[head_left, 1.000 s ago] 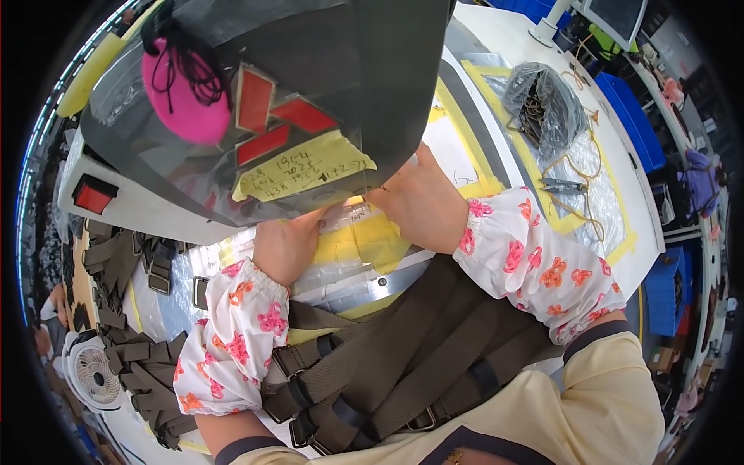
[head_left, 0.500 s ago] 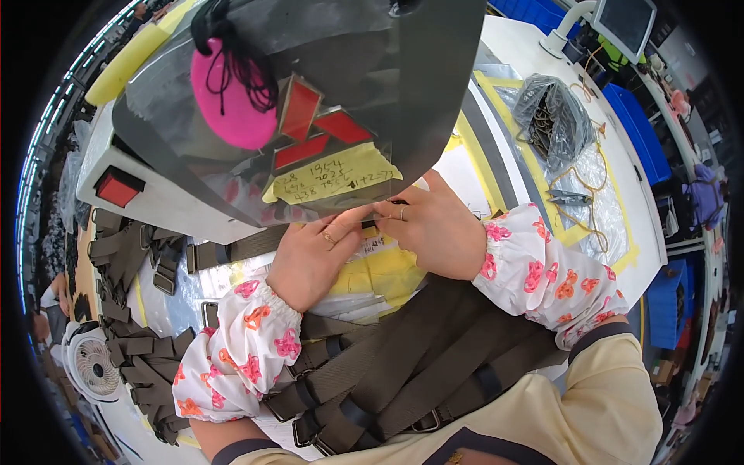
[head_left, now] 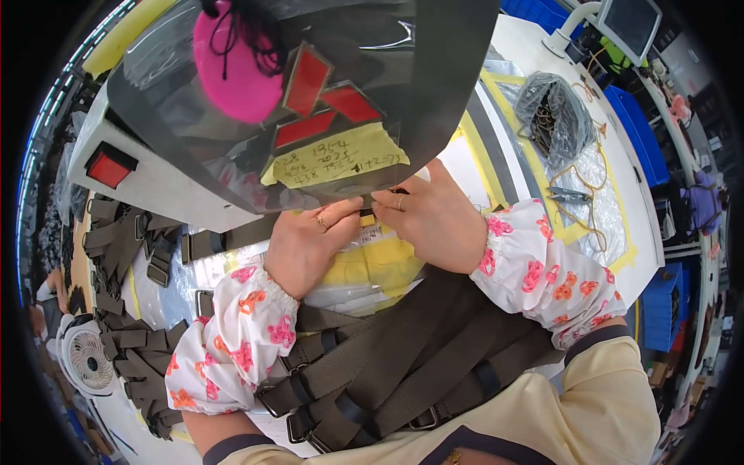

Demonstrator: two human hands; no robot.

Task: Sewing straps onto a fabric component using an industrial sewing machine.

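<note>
A dark brown webbing strap (head_left: 232,239) with a metal buckle runs in from the left, under the edge of a big dark machine head (head_left: 434,93). My left hand (head_left: 306,244) is closed at this strap, fingertips pressed by the machine's lower edge. Close to its right, my right hand (head_left: 434,221) pinches at the dark strap, its fingers bent. Part of the strap and some fingertips are hidden under the machine. Nearer me, a heap of wide brown straps (head_left: 403,356) with buckles and black loops lies across the table edge and against my body.
More brown straps (head_left: 139,349) pile up at the left, beside a white fan (head_left: 87,356). To the right lie a grey plastic bag (head_left: 552,116) of small metal parts and thread snips (head_left: 570,196) on a cord. A screen (head_left: 629,27) stands far right.
My fingertips have drawn slightly apart, the left hand shifting a little leftward. Both hands stay at the machine's lower edge. The view has tilted slightly.
</note>
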